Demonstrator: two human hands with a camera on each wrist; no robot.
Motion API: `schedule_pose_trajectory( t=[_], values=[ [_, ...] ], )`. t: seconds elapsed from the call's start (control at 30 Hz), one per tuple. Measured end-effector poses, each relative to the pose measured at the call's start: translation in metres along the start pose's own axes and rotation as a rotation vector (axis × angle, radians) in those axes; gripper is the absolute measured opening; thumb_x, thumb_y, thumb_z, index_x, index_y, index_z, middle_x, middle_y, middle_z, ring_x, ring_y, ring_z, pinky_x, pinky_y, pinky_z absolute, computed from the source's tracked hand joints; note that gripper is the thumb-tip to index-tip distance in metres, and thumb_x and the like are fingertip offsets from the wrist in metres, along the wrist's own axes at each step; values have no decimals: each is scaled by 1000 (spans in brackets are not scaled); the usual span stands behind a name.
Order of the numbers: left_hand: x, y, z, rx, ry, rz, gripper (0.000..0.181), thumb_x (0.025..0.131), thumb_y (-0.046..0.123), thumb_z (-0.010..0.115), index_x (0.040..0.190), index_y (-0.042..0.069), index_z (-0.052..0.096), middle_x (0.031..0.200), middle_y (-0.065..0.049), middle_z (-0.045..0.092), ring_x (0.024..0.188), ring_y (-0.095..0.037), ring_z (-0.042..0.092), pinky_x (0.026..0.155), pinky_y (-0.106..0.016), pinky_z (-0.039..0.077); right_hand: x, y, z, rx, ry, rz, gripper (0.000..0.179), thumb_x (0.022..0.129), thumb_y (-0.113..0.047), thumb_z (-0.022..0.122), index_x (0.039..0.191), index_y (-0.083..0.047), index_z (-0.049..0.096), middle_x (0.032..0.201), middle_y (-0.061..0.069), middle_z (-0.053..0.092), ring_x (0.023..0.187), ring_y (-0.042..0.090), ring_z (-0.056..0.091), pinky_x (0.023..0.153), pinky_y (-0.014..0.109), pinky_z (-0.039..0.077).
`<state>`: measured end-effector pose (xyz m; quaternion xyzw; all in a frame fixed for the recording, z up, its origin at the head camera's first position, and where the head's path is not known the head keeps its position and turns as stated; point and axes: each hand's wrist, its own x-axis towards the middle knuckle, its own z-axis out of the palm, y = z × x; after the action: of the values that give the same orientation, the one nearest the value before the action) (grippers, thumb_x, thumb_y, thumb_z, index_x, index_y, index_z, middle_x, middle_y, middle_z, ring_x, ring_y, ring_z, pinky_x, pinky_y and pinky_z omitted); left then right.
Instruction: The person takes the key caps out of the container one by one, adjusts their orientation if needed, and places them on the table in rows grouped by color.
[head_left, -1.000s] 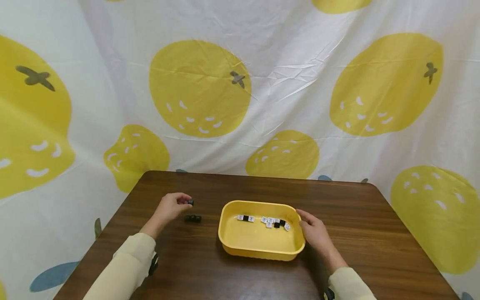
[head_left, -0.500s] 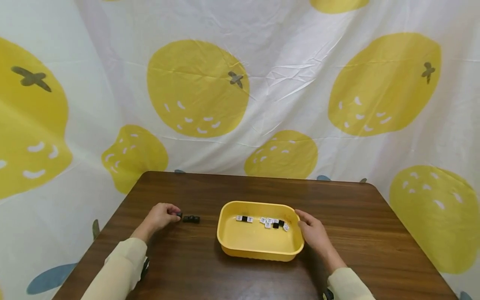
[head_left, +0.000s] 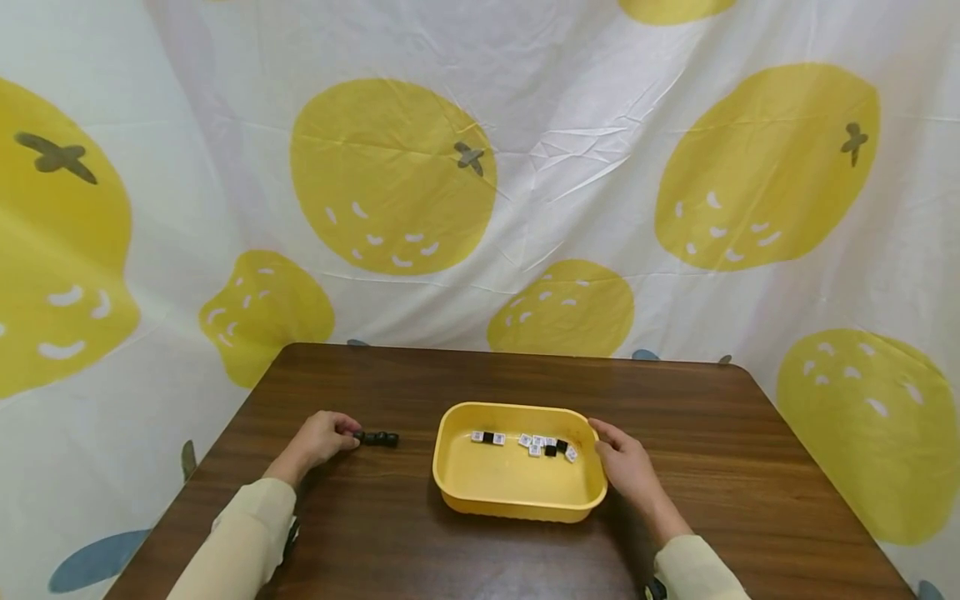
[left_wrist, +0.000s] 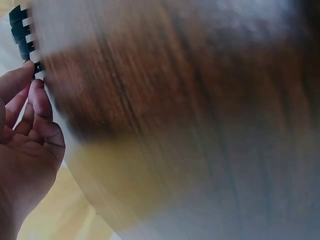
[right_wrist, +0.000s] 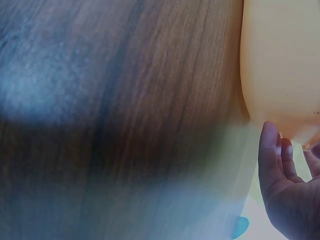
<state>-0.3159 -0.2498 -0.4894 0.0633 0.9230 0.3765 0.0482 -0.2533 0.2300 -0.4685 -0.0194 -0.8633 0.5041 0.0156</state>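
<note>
My left hand (head_left: pixel 318 437) pinches a small black block (head_left: pixel 359 437) between thumb and fingertips, at the left end of a short row of black blocks (head_left: pixel 382 439) on the table. In the left wrist view, the row (left_wrist: pixel 21 31) shows as several dark pieces side by side, partly cut off by the frame edge. My right hand (head_left: pixel 628 463) touches the right rear corner of a yellow tray (head_left: pixel 495 485) with relaxed fingers. The right wrist view has the thumb (right_wrist: pixel 269 142) against the tray's outer wall (right_wrist: pixel 280 75); some other fingertips are partly hidden.
Inside the tray, a row of white and black blocks (head_left: pixel 488 437) lies at the left, and several loose white and black ones (head_left: pixel 536 442) lie at the right. A brown wooden table (head_left: pixel 360 525) bears everything. A lemon-patterned cloth (head_left: pixel 562 192) hangs behind it.
My left hand has moved left and toward me, carrying the black block down to the left end of the row. The right hand and the tray keep their places.
</note>
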Motion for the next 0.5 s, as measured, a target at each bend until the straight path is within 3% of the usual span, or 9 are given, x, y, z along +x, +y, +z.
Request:
schedule_pose_trajectory(
  t=[0.5],
  values=[
    [0,1,2,-28,-9,1,29,87,4,73,114,-3,68,91,-7,61,84,-21,55,74,-37,47,-1,0,1,-5,14,3,43,102,-8,43,144,1,49,145,27,45,133,41,42,104,55,38]
  ],
)
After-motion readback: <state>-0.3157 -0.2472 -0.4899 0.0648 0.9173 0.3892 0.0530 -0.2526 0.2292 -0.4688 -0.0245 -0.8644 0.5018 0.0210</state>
